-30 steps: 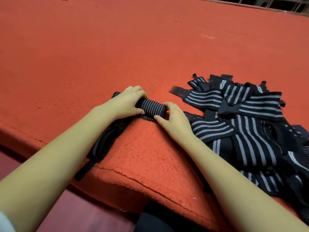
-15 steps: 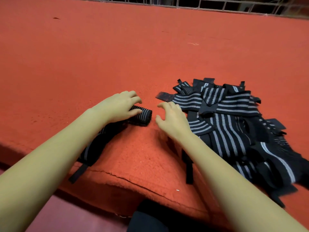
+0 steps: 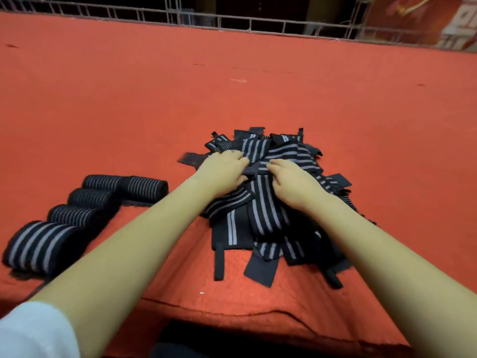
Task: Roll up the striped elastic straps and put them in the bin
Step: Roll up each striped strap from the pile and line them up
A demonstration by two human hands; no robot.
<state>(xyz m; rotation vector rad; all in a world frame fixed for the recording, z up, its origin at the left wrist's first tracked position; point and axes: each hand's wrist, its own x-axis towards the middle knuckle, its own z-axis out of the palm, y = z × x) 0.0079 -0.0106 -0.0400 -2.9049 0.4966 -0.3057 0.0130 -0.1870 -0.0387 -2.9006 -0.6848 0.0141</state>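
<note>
Both hands are sunk into the top of the pile of striped straps [image 3: 265,218] in the middle of the frame. The left hand [image 3: 224,170] and the right hand [image 3: 293,183] sit close together, fingers curled down and gripping the fabric between them.

The pile lies on the red felt-covered counter [image 3: 129,99]. Its straps cross one another at many angles. The broad ones below the hands run lengthwise toward the lower edge of the frame, their grey stripes following that line. Plain black end tabs [image 3: 219,262] stick out of the pile's near side, pointing at the counter's front edge.

At the left, well apart from the pile, the rolled straps [image 3: 144,187] lie on their sides in a slanting row from the lower left toward the centre. Their long axes run roughly left to right.

A white sleeve [image 3: 33,329] shows at the lower left corner. A metal grid railing [image 3: 232,21] runs along the counter's far edge at the top.
</note>
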